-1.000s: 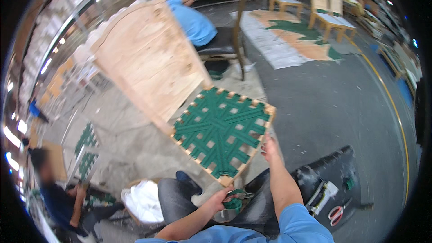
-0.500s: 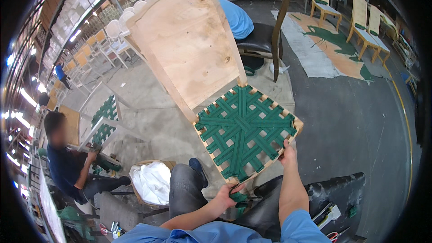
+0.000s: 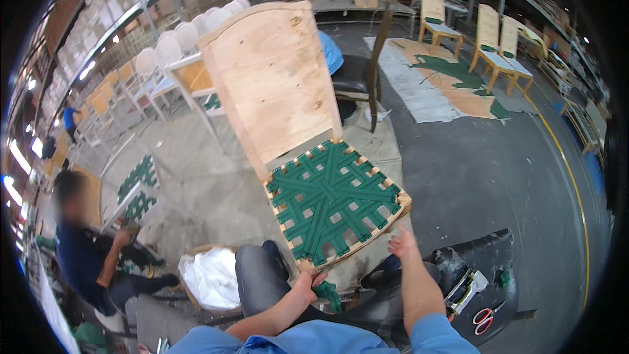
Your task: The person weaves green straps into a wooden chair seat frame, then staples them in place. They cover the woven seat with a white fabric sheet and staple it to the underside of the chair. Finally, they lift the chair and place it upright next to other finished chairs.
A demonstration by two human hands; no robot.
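Observation:
A bare wooden chair frame (image 3: 272, 85) stands before me, its tall plywood back to the far side. Green webbing straps (image 3: 331, 190) cross its seat in a woven and diagonal pattern. At the seat's near left corner is my left hand (image 3: 305, 290), its fingers closed on a loose bunch of green webbing (image 3: 329, 296) that hangs below the seat rail. My right hand (image 3: 403, 244) is off the frame, just below the near right corner, fingers apart and nothing in them.
On a black padded surface (image 3: 485, 249) at right lie a staple gun (image 3: 470, 288) and red-handled scissors (image 3: 485, 320). A basket with white cloth (image 3: 211, 278) stands near my left knee. A seated co-worker (image 3: 85, 242) is at left by another webbed chair (image 3: 139, 187). A dark chair (image 3: 357, 75) stands behind.
My right hand has let go of the seat's near right corner and opened. The view has shifted, so the chair appears lower and further left. My left hand stays at its corner.

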